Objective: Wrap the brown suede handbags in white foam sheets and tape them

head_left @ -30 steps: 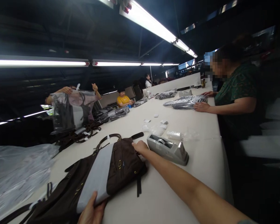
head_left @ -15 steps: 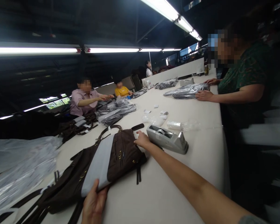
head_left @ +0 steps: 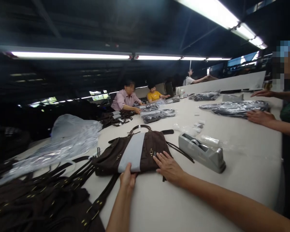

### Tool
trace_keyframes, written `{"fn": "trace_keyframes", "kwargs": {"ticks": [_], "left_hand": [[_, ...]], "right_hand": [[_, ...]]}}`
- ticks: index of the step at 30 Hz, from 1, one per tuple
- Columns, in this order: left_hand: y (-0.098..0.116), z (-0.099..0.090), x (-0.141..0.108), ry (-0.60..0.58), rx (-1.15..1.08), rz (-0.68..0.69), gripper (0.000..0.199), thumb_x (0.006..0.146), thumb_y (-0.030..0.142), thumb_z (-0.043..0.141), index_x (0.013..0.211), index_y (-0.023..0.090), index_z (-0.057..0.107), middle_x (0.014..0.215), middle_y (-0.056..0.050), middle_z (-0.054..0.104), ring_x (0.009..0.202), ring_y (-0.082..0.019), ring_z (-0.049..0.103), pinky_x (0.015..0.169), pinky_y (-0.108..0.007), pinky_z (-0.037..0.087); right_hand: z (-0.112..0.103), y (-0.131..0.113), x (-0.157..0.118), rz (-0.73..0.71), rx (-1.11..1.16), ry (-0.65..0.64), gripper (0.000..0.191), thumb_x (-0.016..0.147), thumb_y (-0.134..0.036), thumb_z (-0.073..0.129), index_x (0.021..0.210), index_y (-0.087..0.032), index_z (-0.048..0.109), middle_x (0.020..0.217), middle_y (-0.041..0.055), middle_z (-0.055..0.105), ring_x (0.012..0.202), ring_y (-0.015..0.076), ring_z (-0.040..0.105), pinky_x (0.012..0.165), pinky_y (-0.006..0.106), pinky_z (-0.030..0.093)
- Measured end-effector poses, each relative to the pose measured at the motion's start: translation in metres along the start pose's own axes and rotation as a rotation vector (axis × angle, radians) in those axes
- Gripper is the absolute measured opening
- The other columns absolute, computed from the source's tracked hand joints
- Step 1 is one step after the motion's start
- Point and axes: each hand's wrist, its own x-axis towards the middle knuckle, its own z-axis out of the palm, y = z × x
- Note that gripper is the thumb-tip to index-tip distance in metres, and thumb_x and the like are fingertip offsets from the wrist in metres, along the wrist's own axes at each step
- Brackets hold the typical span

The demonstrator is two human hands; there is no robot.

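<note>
A dark brown handbag [head_left: 151,146] lies on the white table, its handle pointing away from me. Around its middle runs a pale grey wrap [head_left: 132,151]. My left hand [head_left: 128,178] grips the near edge of the bag at the wrap, thumb on top and fingers beneath. Spread flat, my right hand [head_left: 169,167] rests on the bag's right near corner. A grey tape dispenser [head_left: 201,153] stands right of the bag, beside a dark strap.
More brown bags [head_left: 43,206] are heaped at the near left, with clear plastic bags [head_left: 74,132] behind them. Plastic-wrapped items [head_left: 239,108] lie under a person's hands at right. Two people work at the far left side. A clear roll [head_left: 209,140] lies behind the dispenser.
The view has swung left. The bag has turned and lies straighter before me. My right hand has moved from its far right edge to the near right corner and opened flat.
</note>
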Motion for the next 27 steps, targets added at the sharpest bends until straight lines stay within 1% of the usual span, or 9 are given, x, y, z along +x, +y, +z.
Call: {"fn": "trace_keyframes", "kwargs": {"ticks": [5,10,12,14,17,20,23,25,27], "left_hand": [[0.013,-0.002,-0.003,-0.041,0.118,-0.009,0.031,0.092,0.028,0.054,0.121,0.016,0.052,0.11,-0.007,0.062,0.089,-0.016,0.063,0.075,-0.035,0.058],[0.064,-0.035,-0.005,-0.02,0.551,0.001,0.014,0.081,0.02,0.068,0.09,0.011,0.062,0.098,-0.007,0.066,0.094,-0.021,0.064,0.079,-0.041,0.057],[0.089,-0.047,-0.008,0.025,0.735,0.138,0.015,0.069,0.01,0.074,0.076,0.012,0.062,0.103,-0.011,0.065,0.113,-0.031,0.057,0.088,-0.049,0.054],[0.107,-0.052,-0.007,0.022,0.871,0.349,0.026,0.057,0.001,0.076,0.074,0.016,0.063,0.121,-0.013,0.06,0.136,-0.038,0.035,0.104,-0.056,0.041],[0.12,-0.045,0.003,-0.16,1.011,0.628,0.05,0.048,-0.005,0.076,0.088,0.024,0.069,0.143,-0.006,0.047,0.145,-0.028,0.015,0.119,-0.047,0.011],[0.124,-0.034,0.025,-0.385,1.132,0.71,0.048,0.044,-0.007,0.079,0.079,0.026,0.073,0.122,-0.005,0.065,0.14,-0.024,0.031,0.12,-0.037,0.005],[0.128,-0.031,0.049,-0.484,1.244,0.677,0.044,0.039,0.0,0.086,0.072,0.026,0.074,0.092,-0.005,0.073,0.124,-0.031,0.051,0.119,-0.042,0.013],[0.129,-0.032,0.06,-0.519,1.295,0.66,0.048,0.038,0.004,0.089,0.078,0.027,0.075,0.092,-0.005,0.073,0.113,-0.032,0.058,0.116,-0.043,0.023],[0.126,-0.035,0.067,-0.548,1.317,0.668,0.052,0.039,0.005,0.089,0.084,0.026,0.076,0.097,-0.006,0.073,0.105,-0.03,0.061,0.108,-0.035,0.035]], "right_hand": [[-0.003,0.011,0.015,-0.061,0.083,0.051,0.053,0.089,-0.044,0.059,0.134,-0.015,0.055,0.129,0.0149,0.06,0.116,0.0273,0.059,0.101,0.041,0.044],[-0.009,0.012,0.018,0.011,0.173,0.093,0.041,0.084,-0.038,0.068,0.12,-0.019,0.064,0.119,0.0092,0.068,0.105,0.0225,0.065,0.09,0.033,0.049],[-0.013,0.011,0.018,0.001,0.181,0.082,0.038,0.081,-0.037,0.072,0.114,-0.019,0.065,0.115,0.0082,0.069,0.101,0.0215,0.066,0.086,0.031,0.049],[-0.017,0.011,0.019,-0.018,0.179,0.062,0.033,0.081,-0.035,0.072,0.109,-0.019,0.065,0.11,0.0076,0.07,0.097,0.0204,0.066,0.083,0.03,0.047],[-0.019,0.011,0.022,-0.037,0.152,0.051,0.021,0.083,-0.029,0.071,0.098,-0.017,0.063,0.096,0.0054,0.071,0.088,0.0187,0.066,0.075,0.029,0.042],[-0.016,0.014,0.025,-0.011,0.095,0.101,0.009,0.087,-0.022,0.067,0.084,-0.017,0.061,0.079,0.0027,0.068,0.075,0.0172,0.063,0.068,0.029,0.036],[-0.009,0.019,0.03,0.035,0.023,0.207,0.016,0.091,-0.021,0.06,0.075,-0.017,0.059,0.068,0.0025,0.063,0.066,0.0162,0.056,0.063,0.03,0.031],[-0.005,0.023,0.034,0.037,-0.026,0.277,0.022,0.094,-0.018,0.052,0.073,-0.017,0.058,0.067,0.0027,0.06,0.065,0.016,0.052,0.062,0.03,0.029],[-0.001,0.027,0.039,0.019,-0.062,0.318,0.026,0.096,-0.013,0.045,0.073,-0.017,0.058,0.067,0.0028,0.058,0.067,0.016,0.049,0.062,0.031,0.028]]}}
